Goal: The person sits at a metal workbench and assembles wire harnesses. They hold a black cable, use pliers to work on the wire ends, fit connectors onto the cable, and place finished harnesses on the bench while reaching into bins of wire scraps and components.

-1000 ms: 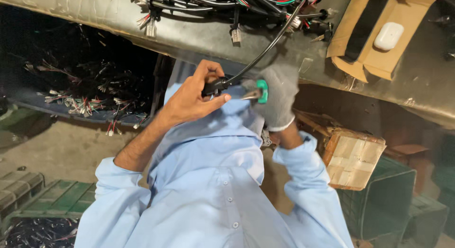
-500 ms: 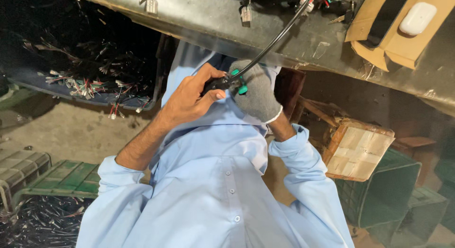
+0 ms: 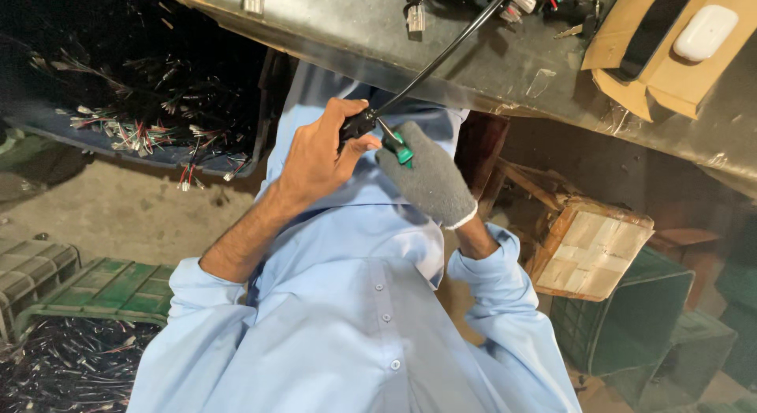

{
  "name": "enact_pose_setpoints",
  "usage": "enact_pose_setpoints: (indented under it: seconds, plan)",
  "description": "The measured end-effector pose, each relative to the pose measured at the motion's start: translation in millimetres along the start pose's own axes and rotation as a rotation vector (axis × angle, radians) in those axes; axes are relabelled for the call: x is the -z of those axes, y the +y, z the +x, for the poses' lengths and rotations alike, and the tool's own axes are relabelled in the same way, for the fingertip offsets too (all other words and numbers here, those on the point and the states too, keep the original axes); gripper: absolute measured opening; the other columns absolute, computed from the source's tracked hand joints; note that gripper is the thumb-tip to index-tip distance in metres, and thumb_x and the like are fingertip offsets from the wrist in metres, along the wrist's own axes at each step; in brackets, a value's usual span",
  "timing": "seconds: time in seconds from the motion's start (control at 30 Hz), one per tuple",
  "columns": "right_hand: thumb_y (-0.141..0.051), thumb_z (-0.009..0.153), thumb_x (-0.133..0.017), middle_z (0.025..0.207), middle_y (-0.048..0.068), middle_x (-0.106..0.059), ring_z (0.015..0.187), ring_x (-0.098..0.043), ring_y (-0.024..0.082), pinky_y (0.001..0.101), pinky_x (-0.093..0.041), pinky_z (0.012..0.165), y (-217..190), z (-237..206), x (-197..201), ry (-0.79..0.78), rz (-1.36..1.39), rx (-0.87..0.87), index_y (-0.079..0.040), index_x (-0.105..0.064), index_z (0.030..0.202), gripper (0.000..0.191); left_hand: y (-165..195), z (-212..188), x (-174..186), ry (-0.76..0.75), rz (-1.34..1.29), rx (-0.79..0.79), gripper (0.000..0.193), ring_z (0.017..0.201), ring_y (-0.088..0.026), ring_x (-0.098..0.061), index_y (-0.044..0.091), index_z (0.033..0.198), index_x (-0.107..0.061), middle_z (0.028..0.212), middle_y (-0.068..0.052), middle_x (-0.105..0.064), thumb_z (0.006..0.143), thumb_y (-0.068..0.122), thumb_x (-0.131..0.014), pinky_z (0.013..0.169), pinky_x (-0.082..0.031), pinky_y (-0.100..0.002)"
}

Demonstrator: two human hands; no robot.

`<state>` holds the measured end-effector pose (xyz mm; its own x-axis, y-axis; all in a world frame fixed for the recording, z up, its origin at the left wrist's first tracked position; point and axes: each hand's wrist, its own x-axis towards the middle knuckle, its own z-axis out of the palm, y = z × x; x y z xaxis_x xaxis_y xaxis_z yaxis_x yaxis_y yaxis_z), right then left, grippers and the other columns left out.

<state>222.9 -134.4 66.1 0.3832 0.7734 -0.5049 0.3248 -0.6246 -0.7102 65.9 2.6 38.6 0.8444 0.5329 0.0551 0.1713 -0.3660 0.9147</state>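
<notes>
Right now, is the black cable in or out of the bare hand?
In: the left hand is closed around the black cable at its end.

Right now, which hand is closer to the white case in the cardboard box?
Right. The gloved right hand is nearer the white case; the bare left hand sits farther away, gripping the black cable.

two hands (image 3: 315,156) (one gloved), one black cable (image 3: 441,58), one green-handled tool (image 3: 400,149), one cardboard box (image 3: 643,74), one white case (image 3: 704,32)

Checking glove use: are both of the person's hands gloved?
No: the left hand is bare on the black cable, while only the right hand wears a grey knit glove.
</notes>
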Motion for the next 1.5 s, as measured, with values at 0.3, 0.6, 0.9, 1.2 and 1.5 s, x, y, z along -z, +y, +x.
enact_pose_setpoints:
  seconds: [0.3,0.6,0.9,1.2,1.5]
  plan:
    - [-0.036,0.095,-0.069,0.085,0.021,-0.066,0.083,-0.067,0.043,0.0486,-0.051,0.071,-4.4,5.1,-11.4,0.06,0.029,-0.028,-0.005,-0.051,0.104,0.036,-3.2,13.0,-4.1,0.134,0.546,-0.298,0.039,0.072,-0.026,-0.065,0.0,0.124,-0.065,0.099,-0.009,-0.066,0.098,0.026,-0.077,0.058,-0.049,-0.037]
    - [-0.031,0.093,-0.071,0.089,0.019,-0.069,0.083,-0.071,0.039,0.0451,-0.055,0.072,-10.4,14.2,-14.4,0.186,0.005,0.064,-0.005,-0.055,0.108,0.034,-16.4,22.6,4.9,0.201,0.734,-0.502,0.037,0.078,-0.022,-0.065,0.003,0.129,-0.061,0.11,-0.008,-0.067,0.101,0.022,-0.076,0.063,-0.048,-0.035]
    - [-0.017,0.087,-0.075,0.089,0.018,-0.071,0.083,-0.072,0.038,0.044,-0.056,0.07,1.7,31.1,-14.6,0.229,0.068,0.319,-0.003,-0.057,0.114,0.035,-7.1,12.5,8.8,-0.026,-0.06,-0.002,0.042,0.08,-0.022,-0.065,0.002,0.132,-0.057,0.098,-0.008,-0.066,0.108,0.035,-0.067,0.069,-0.05,-0.031]
    - [-0.02,0.09,-0.078,0.091,0.015,-0.072,0.087,-0.075,0.033,0.0388,-0.057,0.074,8.8,26.8,-1.5,0.127,0.052,0.299,-0.006,-0.056,0.114,0.035,4.3,2.2,-2.8,-0.065,-0.478,0.179,0.05,0.08,-0.011,-0.046,0.001,0.13,-0.054,0.089,-0.002,-0.054,0.11,0.046,-0.061,0.071,-0.042,-0.029]
    - [-0.014,0.092,-0.075,0.091,0.02,-0.068,0.08,-0.066,0.038,0.0417,-0.054,0.073,5.7,23.9,-18.5,0.073,0.156,0.136,-0.001,-0.056,0.108,0.028,3.3,20.6,-5.6,0.003,0.485,-0.076,0.045,0.07,-0.034,-0.065,0.004,0.13,-0.059,0.095,-0.012,-0.064,0.1,0.033,-0.075,0.055,-0.049,-0.042]
